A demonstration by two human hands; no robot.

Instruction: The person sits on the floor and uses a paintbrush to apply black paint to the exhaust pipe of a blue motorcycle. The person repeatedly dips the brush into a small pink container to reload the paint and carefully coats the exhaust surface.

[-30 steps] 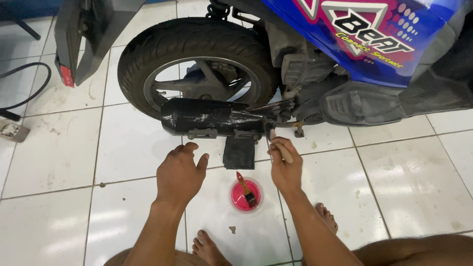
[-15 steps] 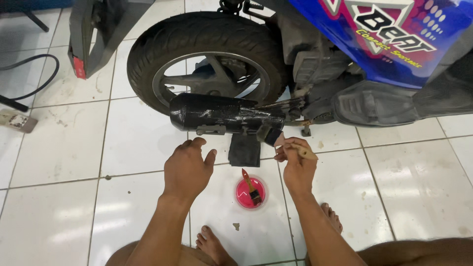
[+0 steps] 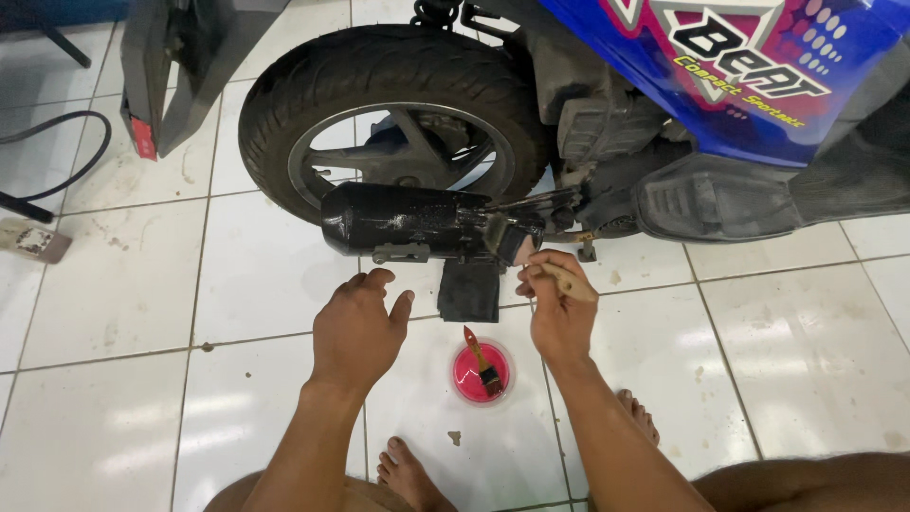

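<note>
While a blue and pink scooter (image 3: 758,85) stands on a white tiled floor (image 3: 114,313), a person crouches behind its rear wheel (image 3: 389,118) and works a paintbrush (image 3: 536,256) against the black exhaust muffler (image 3: 403,220). The right hand (image 3: 561,318) is closed around the brush's pale wooden handle, with the bristle end pressed to the muffler's front end, at about 11 o'clock from that hand. The left hand (image 3: 358,327) hovers at 9 o'clock from the right, fingers loosely spread and gripping nothing, just below a small metal bracket (image 3: 401,253) on the muffler's underside.

The muffler lies level across the lower part of the wheel, its surface glossy black. A dark square of cloth or card (image 3: 469,289) rests on the floor under it, between the two hands. At 6 o'clock from that, a round pink dish (image 3: 482,372) sits on the tiles with a second, smaller brush (image 3: 482,362) lying across it, red handle pointing to 11 o'clock.

The person's bare feet (image 3: 408,474) show at the bottom edge. At 9 o'clock in the frame, a black cable (image 3: 57,156) curves over the floor near a grey mudguard with a red reflector (image 3: 142,137).
</note>
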